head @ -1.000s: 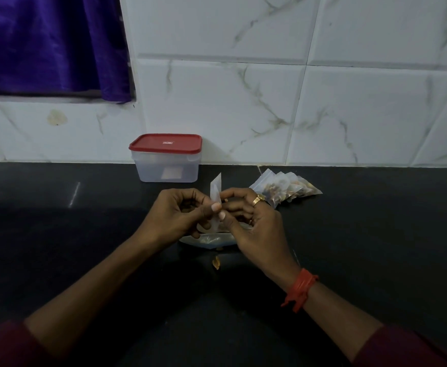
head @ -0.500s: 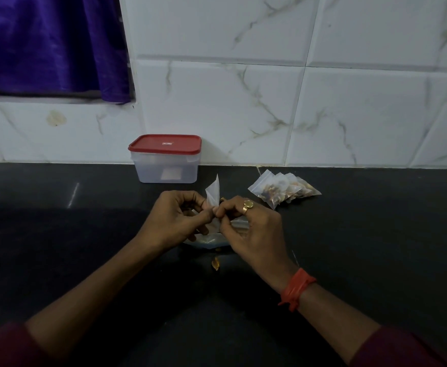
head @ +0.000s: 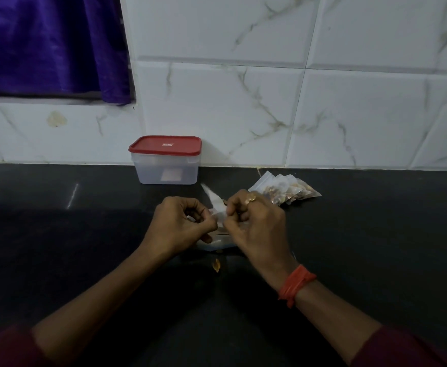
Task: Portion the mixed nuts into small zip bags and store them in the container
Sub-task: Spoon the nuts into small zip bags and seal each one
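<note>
The left hand point(head: 180, 223) and right hand point(head: 255, 226) each have their grip pinched on one small clear plastic zip bag point(head: 214, 202), held between them just above the black table point(head: 84, 234), nearer than the red-lidded translucent plastic container point(head: 165, 168). The bag looks light, limp and slippery, so the stiffer zip strip at its mouth seems the place to hold. Filled clear nut bags point(head: 286, 190) lie far right.

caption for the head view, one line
A small zip bag pinched between left hand and right hand; filled bags and lidded container behind.
</note>
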`<state>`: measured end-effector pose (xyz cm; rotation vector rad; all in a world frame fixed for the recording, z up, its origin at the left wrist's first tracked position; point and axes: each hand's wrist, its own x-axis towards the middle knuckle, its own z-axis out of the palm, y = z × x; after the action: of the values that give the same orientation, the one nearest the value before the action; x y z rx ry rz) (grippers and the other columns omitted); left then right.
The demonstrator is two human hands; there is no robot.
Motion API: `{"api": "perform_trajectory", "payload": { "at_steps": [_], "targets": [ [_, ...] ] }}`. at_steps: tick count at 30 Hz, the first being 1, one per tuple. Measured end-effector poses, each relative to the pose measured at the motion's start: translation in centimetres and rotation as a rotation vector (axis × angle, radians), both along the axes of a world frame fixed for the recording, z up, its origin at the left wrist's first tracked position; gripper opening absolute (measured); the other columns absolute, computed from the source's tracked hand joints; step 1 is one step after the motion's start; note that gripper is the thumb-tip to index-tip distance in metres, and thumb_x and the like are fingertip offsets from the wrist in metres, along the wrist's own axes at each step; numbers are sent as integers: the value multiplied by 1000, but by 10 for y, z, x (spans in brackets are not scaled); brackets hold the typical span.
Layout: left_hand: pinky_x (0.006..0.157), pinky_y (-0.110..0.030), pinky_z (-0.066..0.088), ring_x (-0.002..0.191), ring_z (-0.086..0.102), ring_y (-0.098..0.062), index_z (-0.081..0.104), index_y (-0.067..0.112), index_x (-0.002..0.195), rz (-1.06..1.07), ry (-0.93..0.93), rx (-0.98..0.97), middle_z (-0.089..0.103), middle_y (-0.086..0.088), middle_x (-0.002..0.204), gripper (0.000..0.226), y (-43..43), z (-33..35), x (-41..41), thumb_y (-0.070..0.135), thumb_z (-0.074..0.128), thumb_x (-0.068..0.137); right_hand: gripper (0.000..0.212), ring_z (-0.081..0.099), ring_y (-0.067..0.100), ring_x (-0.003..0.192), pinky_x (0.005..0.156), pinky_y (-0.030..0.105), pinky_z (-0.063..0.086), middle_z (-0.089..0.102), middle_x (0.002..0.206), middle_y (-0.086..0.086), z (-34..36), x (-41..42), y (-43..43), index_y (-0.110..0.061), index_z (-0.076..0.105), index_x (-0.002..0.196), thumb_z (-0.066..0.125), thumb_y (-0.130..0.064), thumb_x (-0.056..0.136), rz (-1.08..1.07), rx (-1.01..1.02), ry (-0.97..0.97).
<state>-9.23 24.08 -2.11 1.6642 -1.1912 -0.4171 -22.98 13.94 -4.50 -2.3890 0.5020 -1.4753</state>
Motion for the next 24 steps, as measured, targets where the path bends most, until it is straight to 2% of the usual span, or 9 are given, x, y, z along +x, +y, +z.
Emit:
{"api": "perform_trajectory", "payload": {
  "at_steps": [2,4,6,8,12,16,19,22,24],
  "targets": [
    [47,-29,56,65,75,-18,67,5,78,15,35,5,72,-9,74,13,0,-1,-2,12,74,86,20,59,6,68,62,19,52,61,79,-11,3,-5,-9,-20,62,79,73,-4,75,-29,29,-29],
    [46,-26,54,65,74,-19,65,5,80,7,37,15,71,-9,79,15,-1,-2,-4,15,72,89,19,60,5,72,65,27,53,61,82,-12,1,-8,-11,-25,62,83,72,-10,79,-51,-13,42],
    [48,-24,54,65,74,-20,65,6,81,-9,43,27,70,-9,84,15,-1,-2,-5,17,70,90,18,61,5,79,70,25,53,63,91,-11,-3,-9,-9,-27,66,88,69,-10,83,-60,-102,103],
    [49,-25,55,66,74,-21,65,7,82,-25,60,41,70,-9,85,15,0,-3,-4,18,70,90,21,63,5,91,79,19,52,67,103,-7,-5,-9,-7,-23,73,93,66,-5,85,-39,-175,106],
    [51,-27,56,66,74,-23,66,9,82,-58,77,67,72,-9,86,13,0,-2,-5,18,70,90,21,67,12,102,88,23,54,70,114,-1,-6,-8,-10,-16,76,103,66,-10,86,-22,-228,124],
    [60,-29,59,70,72,-22,67,8,83,-186,-13,-50,72,-5,86,12,5,3,-1,17,74,86,20,66,4,91,82,20,54,72,105,-4,-6,-7,-11,-15,75,105,77,-16,85,67,-42,66],
    [69,-20,56,86,69,-11,65,15,98,-13,-181,-291,69,4,93,10,5,4,12,17,70,90,21,67,4,96,83,21,55,73,103,-4,-3,-8,-16,-13,77,104,71,-1,88,170,117,-50],
    [78,-8,50,107,58,7,58,24,127,75,-98,-279,59,18,118,33,4,8,27,19,62,94,24,67,11,104,84,20,51,72,107,-4,0,-8,-17,-15,77,103,64,2,92,288,236,-78],
    [84,-14,53,110,61,2,58,24,127,-38,40,-205,66,15,116,33,0,7,32,16,58,95,22,68,15,103,83,25,52,72,106,-4,-1,-6,-18,-14,77,100,62,-1,93,332,301,-95]
  ]
}}
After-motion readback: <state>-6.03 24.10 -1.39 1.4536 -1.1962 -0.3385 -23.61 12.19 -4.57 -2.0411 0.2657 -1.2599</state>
